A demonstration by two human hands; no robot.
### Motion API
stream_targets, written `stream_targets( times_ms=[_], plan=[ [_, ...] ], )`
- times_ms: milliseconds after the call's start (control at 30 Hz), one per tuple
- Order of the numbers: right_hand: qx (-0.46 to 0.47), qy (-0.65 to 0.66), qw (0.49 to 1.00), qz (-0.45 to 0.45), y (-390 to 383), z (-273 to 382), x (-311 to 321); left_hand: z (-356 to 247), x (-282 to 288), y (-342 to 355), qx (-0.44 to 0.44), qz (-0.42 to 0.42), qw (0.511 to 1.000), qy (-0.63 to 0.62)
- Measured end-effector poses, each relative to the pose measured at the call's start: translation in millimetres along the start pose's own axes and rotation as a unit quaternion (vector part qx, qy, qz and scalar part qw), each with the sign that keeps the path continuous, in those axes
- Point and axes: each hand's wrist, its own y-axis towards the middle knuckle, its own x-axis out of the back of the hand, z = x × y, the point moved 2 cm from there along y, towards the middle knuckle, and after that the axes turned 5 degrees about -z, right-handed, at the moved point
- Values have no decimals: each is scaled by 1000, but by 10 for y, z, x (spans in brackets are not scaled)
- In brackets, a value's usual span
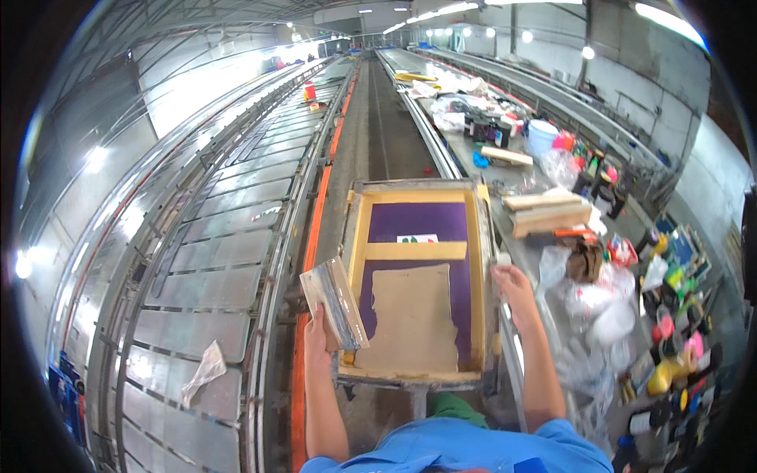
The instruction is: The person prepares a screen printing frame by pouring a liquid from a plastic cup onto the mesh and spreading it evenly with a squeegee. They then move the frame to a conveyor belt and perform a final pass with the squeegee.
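Note:
A screen printing frame [486,236] stands before me, with purple mesh [394,225] and yellow tape along its inner edges. A tan strip [414,251] crosses the mesh, and a ragged-edged beige area [414,315] covers most of the lower part. Above the strip shows a small white patch with coloured marks [416,239]. My left hand [317,335] is closed on a squeegee [335,303], a wide flat block held tilted over the frame's left side. Beside the right rail, my right hand [512,285] has its fingers pinched near a small whitish thing [503,258], too unclear to name.
A long printing table [205,327] with flat panels and an orange rail [322,205] runs along my left; a crumpled white cloth [206,370] lies on it. At right, another table bears wood blocks [548,213], plastic bags [603,292], a pale bucket [541,135] and several ink containers.

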Motion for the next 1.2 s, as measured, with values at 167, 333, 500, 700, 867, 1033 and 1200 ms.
stream_targets(
  times_ms=[167, 333, 500, 700, 867, 1033, 1200],
  plan=[
    [-52, 59, 997, 25, 1135, -219, -165, -225, -603, 1180, -13, 33, 999, 7],
    [-57, 104, 992, -41, 2230, -449, -792, -685, -1200, 2306, -8, -10, 999, 48],
    [-92, 117, 989, -10, 3268, -443, -1392, -954, -1315, 3078, -16, -36, 998, 52],
    [-86, 109, 990, 22, 4821, -613, -2495, -1239, -1477, 4518, -40, -80, 996, -6],
    [-65, 139, 988, -12, 6063, -644, -3247, -1761, -1810, 6103, -37, -48, 997, 37],
    [-63, 177, 978, -88, 6885, -497, -3713, -2478, -2465, 7466, -38, 19, 996, 83],
    [-54, 243, 943, -219, 7343, -652, -3909, -2561, -3071, 8543, 6, 76, 993, 87]
  ],
)
